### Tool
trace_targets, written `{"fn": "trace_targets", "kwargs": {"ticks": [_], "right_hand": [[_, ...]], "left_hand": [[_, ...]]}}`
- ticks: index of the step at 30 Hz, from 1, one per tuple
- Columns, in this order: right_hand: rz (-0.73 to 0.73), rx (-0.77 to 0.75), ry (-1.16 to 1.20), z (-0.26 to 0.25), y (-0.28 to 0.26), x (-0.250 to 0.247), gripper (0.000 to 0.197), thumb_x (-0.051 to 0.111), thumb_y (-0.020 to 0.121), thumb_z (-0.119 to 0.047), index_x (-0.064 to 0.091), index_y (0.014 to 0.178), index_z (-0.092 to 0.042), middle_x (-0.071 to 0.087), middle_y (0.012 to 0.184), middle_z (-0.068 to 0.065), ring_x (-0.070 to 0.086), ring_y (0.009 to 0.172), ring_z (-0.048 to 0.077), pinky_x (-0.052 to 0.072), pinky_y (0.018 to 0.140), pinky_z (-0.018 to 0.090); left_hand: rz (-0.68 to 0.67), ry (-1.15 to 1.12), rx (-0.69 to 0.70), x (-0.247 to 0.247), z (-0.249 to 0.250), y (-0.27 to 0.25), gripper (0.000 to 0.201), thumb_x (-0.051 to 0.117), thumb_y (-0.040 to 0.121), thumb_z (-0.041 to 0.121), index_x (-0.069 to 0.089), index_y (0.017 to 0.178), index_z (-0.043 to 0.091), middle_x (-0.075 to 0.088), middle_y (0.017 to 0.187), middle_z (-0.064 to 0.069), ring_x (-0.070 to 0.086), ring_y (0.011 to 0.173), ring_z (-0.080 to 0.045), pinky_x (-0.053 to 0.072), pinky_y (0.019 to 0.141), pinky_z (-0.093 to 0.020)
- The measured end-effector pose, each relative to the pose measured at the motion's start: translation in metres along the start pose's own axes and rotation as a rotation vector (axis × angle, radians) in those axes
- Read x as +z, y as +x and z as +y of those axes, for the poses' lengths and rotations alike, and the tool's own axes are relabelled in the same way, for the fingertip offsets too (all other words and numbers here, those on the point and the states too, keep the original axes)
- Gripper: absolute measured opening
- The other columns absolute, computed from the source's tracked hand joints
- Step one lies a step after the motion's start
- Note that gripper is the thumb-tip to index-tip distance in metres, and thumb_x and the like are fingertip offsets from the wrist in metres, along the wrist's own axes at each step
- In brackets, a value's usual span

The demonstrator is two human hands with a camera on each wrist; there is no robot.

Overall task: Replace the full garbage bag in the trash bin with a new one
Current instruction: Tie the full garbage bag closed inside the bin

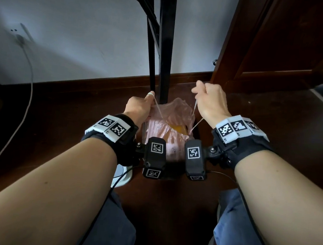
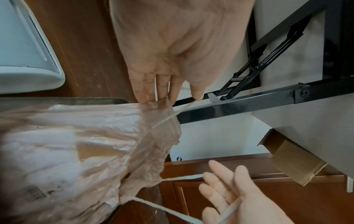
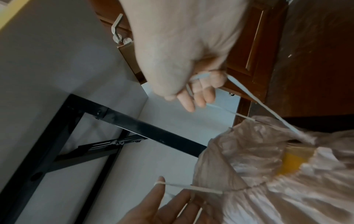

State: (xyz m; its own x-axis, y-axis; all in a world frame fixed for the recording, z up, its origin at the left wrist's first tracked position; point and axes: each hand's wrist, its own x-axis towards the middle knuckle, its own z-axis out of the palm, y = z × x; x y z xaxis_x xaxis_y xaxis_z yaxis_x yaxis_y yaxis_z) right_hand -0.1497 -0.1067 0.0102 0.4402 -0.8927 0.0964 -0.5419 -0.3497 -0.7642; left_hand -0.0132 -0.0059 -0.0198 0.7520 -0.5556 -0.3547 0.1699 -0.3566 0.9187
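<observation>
A full pink translucent garbage bag [image 1: 168,121] sits in a dark trash bin [image 2: 67,99] on the floor between my hands. Its mouth is gathered by a white drawstring [image 1: 195,123]. My left hand [image 1: 140,106] is at the bag's left edge, with a loop of the drawstring hooked over its index finger [image 3: 160,184]. My right hand [image 1: 208,99] is raised to the right of the bag, fingers curled round the other drawstring loop [image 3: 237,84], which runs taut down to the bag [image 3: 268,174]. Something yellow [image 3: 291,163] shows inside the bag.
A black metal table leg [image 1: 165,63] stands right behind the bag, against a white wall. A dark wooden door [image 1: 282,45] is at the right. A white cable [image 1: 27,89] hangs at the left. A white object [image 2: 28,53] lies on the brown floor near my left wrist.
</observation>
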Motion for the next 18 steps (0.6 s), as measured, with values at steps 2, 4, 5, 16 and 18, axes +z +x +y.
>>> {"fn": "trace_targets", "kwargs": {"ticks": [2,4,5,16,18], "right_hand": [[0.084,-0.087,0.067,0.002,0.001,0.004,0.041,0.034,0.103,-0.029,0.068,0.115,-0.009,0.068,0.112,0.013,0.062,0.106,0.026,0.045,0.098,0.039],[0.131,-0.153,0.155,0.002,0.0,0.007,0.038,0.035,0.102,-0.028,0.067,0.116,-0.012,0.066,0.105,0.011,0.064,0.094,0.025,0.05,0.092,0.045],[0.131,-0.174,0.202,0.001,-0.001,0.009,0.037,0.036,0.102,-0.028,0.066,0.117,-0.012,0.066,0.1,0.008,0.065,0.085,0.022,0.053,0.086,0.045],[-0.171,-0.315,0.002,0.002,-0.013,0.026,0.074,0.053,0.091,-0.002,0.022,0.149,-0.035,0.066,0.116,0.0,0.051,0.064,-0.001,0.056,0.085,0.041],[-0.254,-0.299,-0.016,0.001,-0.014,0.03,0.078,0.048,0.087,0.005,0.025,0.148,-0.037,0.056,0.136,0.001,0.061,0.085,0.001,0.055,0.086,0.043]], "left_hand": [[0.004,-0.016,-0.028,-0.001,0.001,-0.001,0.033,0.056,0.092,0.035,0.067,0.089,0.004,0.072,0.103,-0.017,0.07,0.093,-0.031,0.056,0.088,-0.044],[-0.01,-0.043,-0.054,-0.002,0.002,-0.002,0.019,0.056,0.091,0.022,0.064,0.083,0.008,0.071,0.103,-0.017,0.07,0.092,-0.03,0.055,0.09,-0.042],[-0.014,-0.07,-0.063,-0.003,0.003,-0.002,0.015,0.057,0.089,0.02,0.063,0.08,0.009,0.071,0.099,-0.015,0.069,0.089,-0.028,0.055,0.09,-0.041],[0.042,-0.241,-0.078,-0.013,0.013,-0.01,0.014,0.065,0.085,0.023,0.069,0.074,0.015,0.059,0.074,0.0,0.047,0.057,-0.011,0.039,0.059,-0.023],[0.041,-0.233,-0.099,-0.015,0.016,-0.011,0.024,0.061,0.086,0.02,0.062,0.063,0.013,0.052,0.062,0.0,0.04,0.049,-0.011,0.036,0.055,-0.023]]}}
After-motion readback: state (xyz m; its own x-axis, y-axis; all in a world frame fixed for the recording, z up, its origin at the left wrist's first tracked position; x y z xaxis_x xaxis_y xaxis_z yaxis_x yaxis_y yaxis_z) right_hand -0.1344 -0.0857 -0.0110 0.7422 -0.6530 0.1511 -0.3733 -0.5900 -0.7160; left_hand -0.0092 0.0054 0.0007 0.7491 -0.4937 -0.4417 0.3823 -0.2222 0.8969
